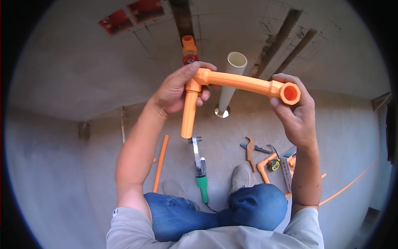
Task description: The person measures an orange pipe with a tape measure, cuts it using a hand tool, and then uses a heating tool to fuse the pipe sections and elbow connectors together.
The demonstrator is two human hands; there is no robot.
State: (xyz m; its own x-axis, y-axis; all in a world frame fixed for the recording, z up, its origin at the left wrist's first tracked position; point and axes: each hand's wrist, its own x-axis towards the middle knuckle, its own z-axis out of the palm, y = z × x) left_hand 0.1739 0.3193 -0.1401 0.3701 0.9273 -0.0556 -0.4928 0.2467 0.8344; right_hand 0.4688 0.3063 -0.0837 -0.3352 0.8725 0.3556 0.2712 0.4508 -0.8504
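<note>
I hold an orange plastic pipe assembly (238,81) up in front of me with both hands. My left hand (178,89) grips its left elbow joint, from which a short pipe leg (189,114) hangs straight down. My right hand (296,114) grips the elbow fitting (289,93) at the right end, whose open mouth faces me. The horizontal run between my hands is slightly tilted, lower at the right.
On the wall ahead sit an orange fitting with a red valve (189,50) and a cream pipe stub (232,79). On the floor lie a green-handled pipe welding tool (200,170), orange-handled cutters (249,151), a tape measure (273,164), loose orange pipes (161,162) and a square (286,170).
</note>
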